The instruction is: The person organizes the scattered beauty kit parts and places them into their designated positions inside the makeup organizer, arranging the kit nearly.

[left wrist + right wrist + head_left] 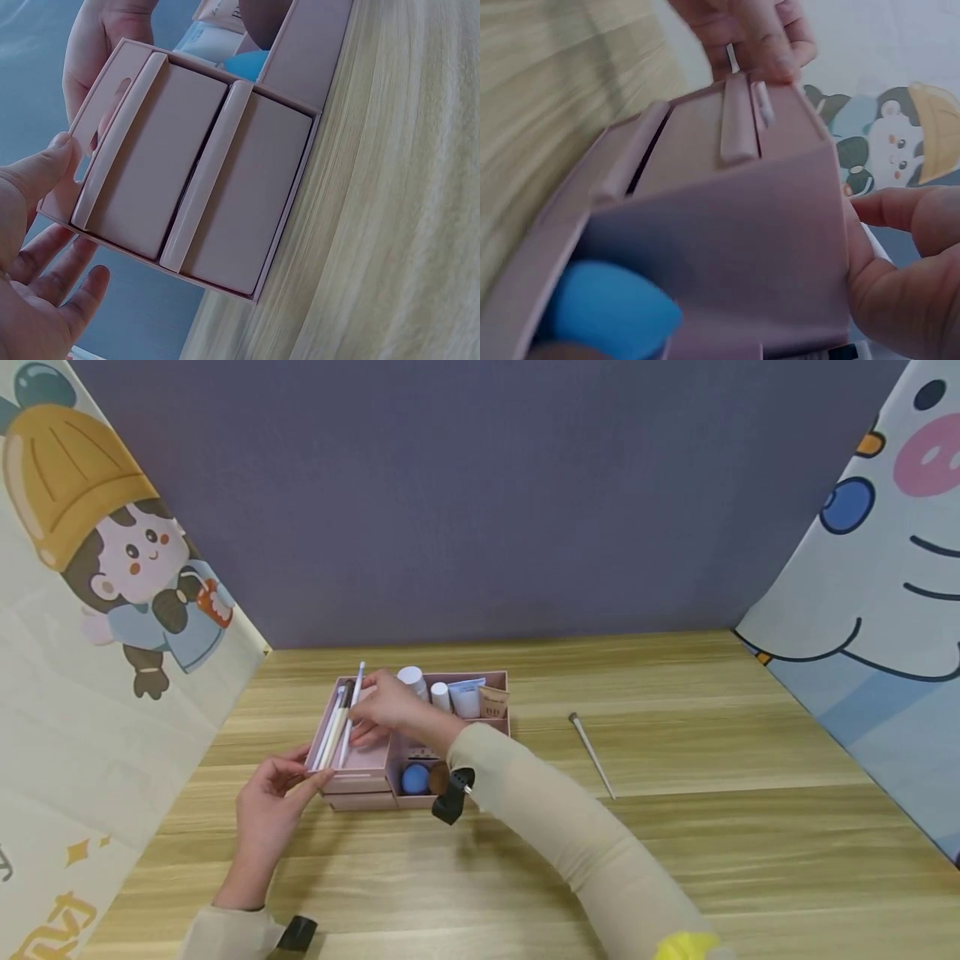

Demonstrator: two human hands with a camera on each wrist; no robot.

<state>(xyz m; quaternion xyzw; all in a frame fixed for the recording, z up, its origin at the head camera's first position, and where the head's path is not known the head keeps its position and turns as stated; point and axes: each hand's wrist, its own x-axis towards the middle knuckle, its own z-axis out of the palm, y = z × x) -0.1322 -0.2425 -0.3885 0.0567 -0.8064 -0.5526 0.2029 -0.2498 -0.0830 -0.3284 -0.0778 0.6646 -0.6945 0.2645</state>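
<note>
A pink makeup organizer (360,774) stands on the table, its two drawers (161,150) showing in the left wrist view. My left hand (272,802) holds its front left corner, thumb on the front panel and fingers along the side. Over the left compartment, my right hand (386,703) pinches a slim white makeup brush (347,739), which leans upright inside. Beside it in that compartment lean several more brushes (330,735), one with a dark tip. In the right wrist view, the thumb and forefinger (900,210) come together at the organizer's upper edge.
Behind my right forearm, the organizer holds a white jar (410,676), a small white bottle (440,696), a blue-white tube (467,699) and a beige tube (492,702). A blue sponge (415,779) sits in the front compartment. Another brush (592,756) lies on the table to the right.
</note>
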